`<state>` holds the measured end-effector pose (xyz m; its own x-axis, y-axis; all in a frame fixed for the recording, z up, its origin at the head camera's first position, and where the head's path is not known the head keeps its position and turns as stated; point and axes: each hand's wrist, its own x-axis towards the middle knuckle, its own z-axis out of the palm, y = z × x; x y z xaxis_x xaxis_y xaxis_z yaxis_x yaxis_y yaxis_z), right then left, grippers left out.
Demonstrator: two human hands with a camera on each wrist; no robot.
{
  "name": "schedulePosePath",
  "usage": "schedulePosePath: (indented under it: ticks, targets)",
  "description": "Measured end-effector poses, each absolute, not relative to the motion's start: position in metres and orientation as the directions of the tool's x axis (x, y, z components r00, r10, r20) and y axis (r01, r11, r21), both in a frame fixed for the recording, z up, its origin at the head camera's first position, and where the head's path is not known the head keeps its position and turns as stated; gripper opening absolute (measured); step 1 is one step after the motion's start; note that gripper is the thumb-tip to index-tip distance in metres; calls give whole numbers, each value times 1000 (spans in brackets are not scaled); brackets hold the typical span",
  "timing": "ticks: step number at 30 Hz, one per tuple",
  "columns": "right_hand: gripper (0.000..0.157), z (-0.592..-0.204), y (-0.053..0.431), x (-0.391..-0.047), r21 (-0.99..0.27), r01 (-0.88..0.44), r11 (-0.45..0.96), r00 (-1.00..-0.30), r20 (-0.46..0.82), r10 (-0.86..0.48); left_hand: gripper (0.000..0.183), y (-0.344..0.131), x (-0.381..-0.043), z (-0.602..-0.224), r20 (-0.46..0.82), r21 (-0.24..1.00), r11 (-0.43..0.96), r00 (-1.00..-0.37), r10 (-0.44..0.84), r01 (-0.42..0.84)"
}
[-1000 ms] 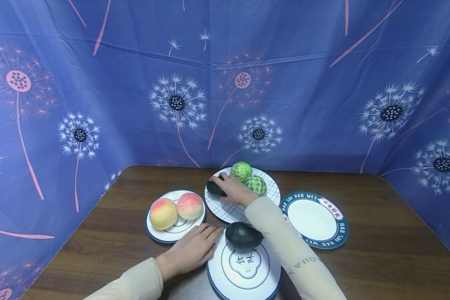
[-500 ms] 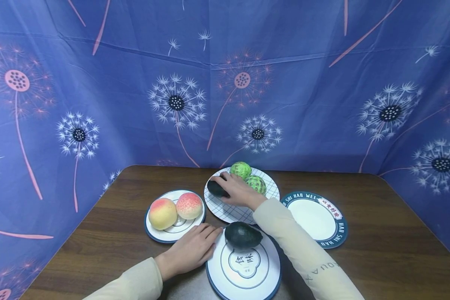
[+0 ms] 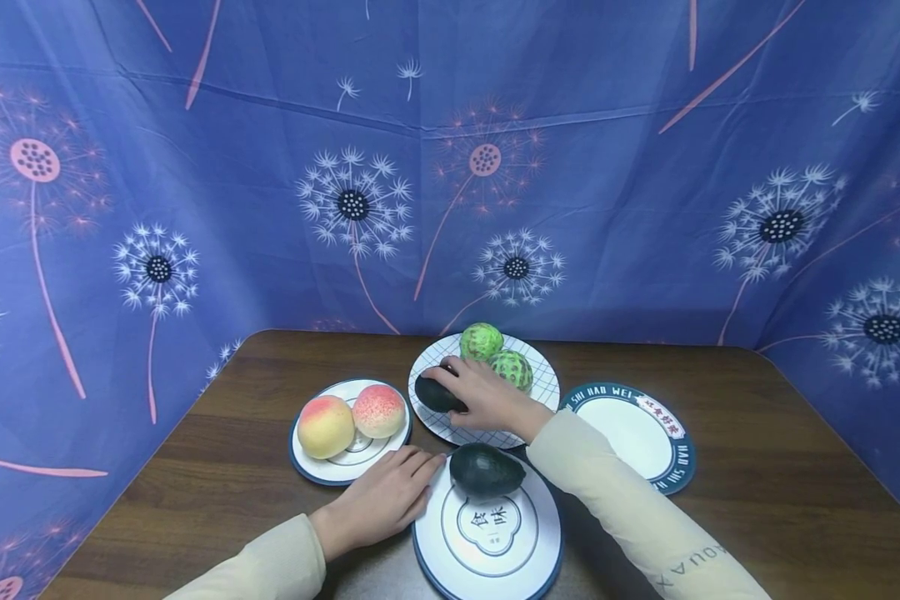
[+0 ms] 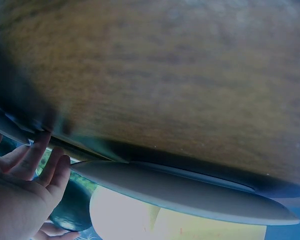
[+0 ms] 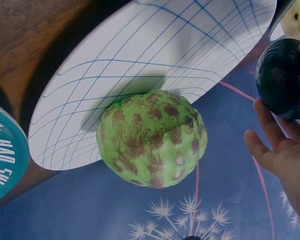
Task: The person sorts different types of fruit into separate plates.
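Observation:
My right hand (image 3: 491, 398) grips a dark green avocado (image 3: 438, 392) between thumb and fingers, over the left part of the white grid-patterned plate (image 3: 465, 425). In the right wrist view the avocado (image 5: 284, 79) sits in the fingers at the right edge. Two green, brown-spotted custard apples (image 3: 512, 369) lie on that plate beside the hand. My left hand (image 3: 386, 500) lies palm down, its fingertips right at the rim of the near blue-rimmed plate (image 3: 495, 567). On this plate rests another avocado (image 3: 487, 471). The left wrist view shows the left hand's fingers (image 4: 60, 175) extended.
Left of centre, two peaches (image 3: 326, 427) share a blue-rimmed plate (image 3: 307, 471). A teal-rimmed plate (image 3: 678, 479) with lettering stands to the right, partly behind the right sleeve (image 3: 630, 508). All stand on a brown wooden table (image 3: 795, 450) before a blue dandelion-print cloth (image 3: 607, 167).
My right hand has shifted slightly right and toward me with the avocado, and the right forearm has swung right. The left hand and the plates have stayed put.

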<state>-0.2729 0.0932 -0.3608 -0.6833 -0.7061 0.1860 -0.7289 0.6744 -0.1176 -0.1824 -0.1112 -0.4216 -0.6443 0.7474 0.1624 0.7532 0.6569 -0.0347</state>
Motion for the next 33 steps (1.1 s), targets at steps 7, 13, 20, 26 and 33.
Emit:
schedulePosePath:
  ticks: [7,13,20,26,33]
  targets:
    - [66,-359,100,-259,-120,-757,643,-652,209,-729,45,-111,-183,-422,161,-42,653,-640,752,756]
    - [65,-355,108,-247,-161,-748,644,-663,207,-719,46,-110,-183,-420,134,-36,661,-652,746,750]
    - [66,-348,120,-236,-200,-750,631,-662,239,-711,45,-110,-182,-420,142,-37,662,-652,745,749]
    - [66,-341,131,-226,-193,-753,629,-658,248,-711,45,-110,-182,-420,136,-33,663,-654,744,748]
    - [65,-340,139,-218,-189,-797,574,-604,285,-744,45,-110,-182,-420,143,-35,661,-651,746,750]
